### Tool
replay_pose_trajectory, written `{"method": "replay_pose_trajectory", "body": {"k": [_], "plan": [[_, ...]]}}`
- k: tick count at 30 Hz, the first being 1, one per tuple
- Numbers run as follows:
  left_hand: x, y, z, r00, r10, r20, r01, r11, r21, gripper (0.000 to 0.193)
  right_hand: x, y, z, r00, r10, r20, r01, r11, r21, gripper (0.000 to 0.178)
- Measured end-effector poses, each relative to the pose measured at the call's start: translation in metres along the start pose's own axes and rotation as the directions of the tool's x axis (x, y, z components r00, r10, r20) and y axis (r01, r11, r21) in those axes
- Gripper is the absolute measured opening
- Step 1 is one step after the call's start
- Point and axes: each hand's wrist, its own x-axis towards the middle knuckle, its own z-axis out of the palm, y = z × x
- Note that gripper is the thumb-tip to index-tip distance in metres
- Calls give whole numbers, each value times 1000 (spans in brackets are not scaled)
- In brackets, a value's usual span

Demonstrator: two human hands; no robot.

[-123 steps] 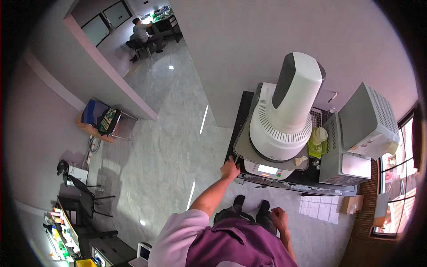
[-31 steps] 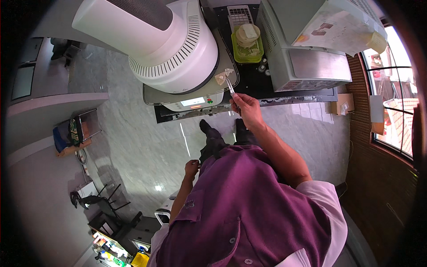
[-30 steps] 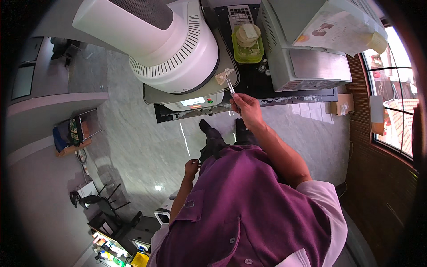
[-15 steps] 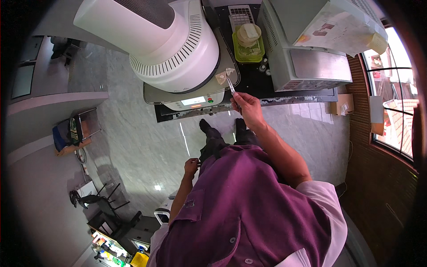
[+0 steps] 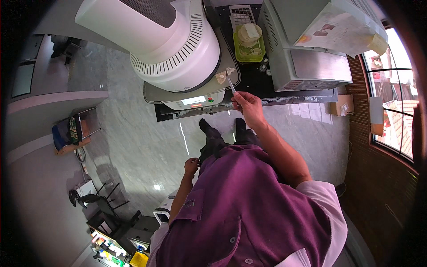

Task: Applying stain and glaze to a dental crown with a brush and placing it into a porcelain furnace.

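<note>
My right hand (image 5: 249,108) pinches a pair of metal tweezers (image 5: 231,86) between thumb and fingers. Their tips reach a small beige piece (image 5: 221,78) on the grey plate (image 5: 155,95) around a large white machine (image 5: 178,66). A second pale piece (image 5: 230,70) lies right beside it. Whether the tips grip or only touch the beige piece, I cannot tell. Down by my thigh hangs my left hand (image 5: 191,165), fingers curled in; anything inside them is too small to make out.
A lit display panel (image 5: 194,101) with buttons fronts the machine. On the black bench stand a yellow-green tray (image 5: 250,58) carrying pale round pieces, small bottles (image 5: 263,67), a white keyboard (image 5: 241,14) and a grey metal box-shaped unit (image 5: 316,66). A cardboard box (image 5: 344,104) sits at right.
Very little differs. My right hand and the tweezers have shifted very slightly; the beige piece and my left hand stay where they were.
</note>
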Motion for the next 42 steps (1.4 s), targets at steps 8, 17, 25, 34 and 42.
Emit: {"method": "replay_pose_trajectory", "body": {"k": [8,17,25,34,42], "plan": [[2,2,-1,1000,-8,25,9,998,-57,24,0,-3,-1,1000,21,5,-21,1000,1,23],[1,2,0,1000,11,19,-11,999,-35,25,1,-2,-4,1000,20,4,-20,1000,-10,23],[-1,3,2,1000,-2,22,3,999,-54,27,1,-3,-3,1000,8,3,-8,999,-33,21],[-3,2,1,1000,-21,7,21,999,-27,25,3,-3,-3,1000,-3,18,4,1000,-19,20],[-5,3,2,1000,-24,4,24,999,-34,26,3,-3,-1,999,-43,12,44,998,-41,19]]}}
